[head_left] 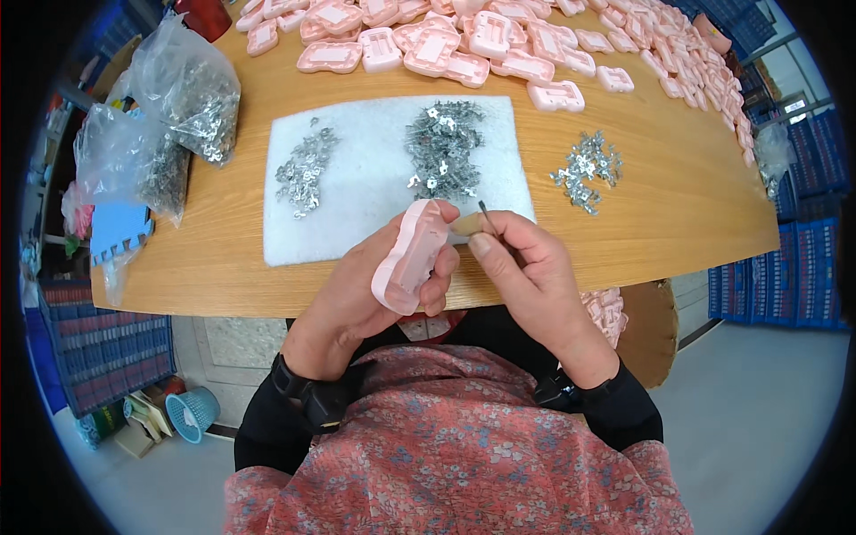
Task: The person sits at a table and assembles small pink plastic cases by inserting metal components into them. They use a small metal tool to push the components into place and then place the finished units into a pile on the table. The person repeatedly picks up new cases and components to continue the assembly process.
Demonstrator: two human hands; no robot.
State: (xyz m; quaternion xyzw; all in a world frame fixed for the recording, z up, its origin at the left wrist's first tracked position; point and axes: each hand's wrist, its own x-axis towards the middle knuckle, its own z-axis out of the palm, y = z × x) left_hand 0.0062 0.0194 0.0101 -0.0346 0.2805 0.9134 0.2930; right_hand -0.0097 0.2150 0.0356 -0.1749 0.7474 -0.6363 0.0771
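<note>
My left hand point(352, 272) is closed around a pink plastic shell point(412, 259), tilted up with its hollow side to the right. In my right hand point(533, 272), thumb and fingers pinch a thin dark rod-like tool point(483, 207); its exact kind is hard to make out. A tan cover point(465, 224) wraps a fingertip by the shell's right edge. Beyond both hands lies a white foam mat point(370, 134). It bears a dense pile of small metal clips point(444, 147) and a looser pile of metal pieces point(305, 174) on its left.
More metal pieces point(588, 169) lie on the wooden table point(664, 201) right of the mat. Many pink shells point(432, 49) are heaped along the far side. Clear bags of metal parts point(192, 94) stand at the left. Below the table's right side sits a box point(648, 330) with pink parts.
</note>
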